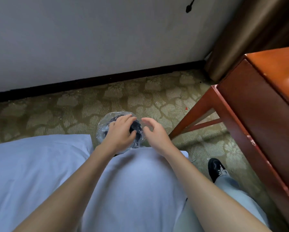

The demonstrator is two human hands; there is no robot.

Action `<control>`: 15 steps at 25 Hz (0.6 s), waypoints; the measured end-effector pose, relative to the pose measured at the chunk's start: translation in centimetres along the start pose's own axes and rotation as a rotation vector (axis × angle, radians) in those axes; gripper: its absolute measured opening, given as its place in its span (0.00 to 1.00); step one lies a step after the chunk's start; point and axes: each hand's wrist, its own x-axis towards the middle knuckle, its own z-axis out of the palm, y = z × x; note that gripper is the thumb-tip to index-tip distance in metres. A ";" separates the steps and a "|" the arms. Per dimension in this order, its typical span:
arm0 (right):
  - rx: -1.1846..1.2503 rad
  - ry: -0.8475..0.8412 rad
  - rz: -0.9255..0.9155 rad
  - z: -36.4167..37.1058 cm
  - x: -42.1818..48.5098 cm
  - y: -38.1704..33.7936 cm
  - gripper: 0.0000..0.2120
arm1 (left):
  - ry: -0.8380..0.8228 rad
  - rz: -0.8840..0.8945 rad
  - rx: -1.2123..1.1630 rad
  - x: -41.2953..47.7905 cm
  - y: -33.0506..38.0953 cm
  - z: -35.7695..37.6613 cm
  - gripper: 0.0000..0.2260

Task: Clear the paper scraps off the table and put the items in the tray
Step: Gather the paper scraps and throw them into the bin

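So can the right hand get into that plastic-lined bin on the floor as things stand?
Probably, but not cleanly. The right hand hangs open just beside the bin, nothing between them. The left hand lies spread over most of the opening, so it would likely need to shift.

I am viewing the lined bin (103, 131) standing on the carpet (56, 108) at 12 o'clock, just ahead of the torso. The left hand (122, 131) is lying over the bin's mouth. The right hand (155, 134) is hovering just beside the rim, at the bin's 3 o'clock. The wall (90, 39) is running behind the bin, from 10 to 1 o'clock. The curtain (249, 39) is hanging at 1 o'clock, in the corner behind the table (265, 97). The table is standing at 3 o'clock, well apart from the bin. A shoe (215, 166) is standing on the carpet at 4 o'clock, near the table. A sheet-covered surface (31, 164) is lying at 9 o'clock, just beside the bin.
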 end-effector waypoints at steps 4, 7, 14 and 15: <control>-0.024 0.018 -0.025 -2.8 -3.9 -2.0 0.21 | -0.034 0.065 0.052 -2.1 3.6 -2.2 0.23; -0.057 0.073 -0.075 -5.5 -7.6 -3.7 0.21 | -0.026 0.134 0.102 -3.7 7.0 -4.2 0.24; -0.223 0.224 -0.183 -12.3 -16.8 -6.5 0.21 | 0.057 0.315 0.142 -7.5 16.0 -7.8 0.23; -0.248 0.243 -0.197 -13.2 -18.2 -6.8 0.21 | 0.071 0.347 0.148 -8.1 17.3 -8.1 0.23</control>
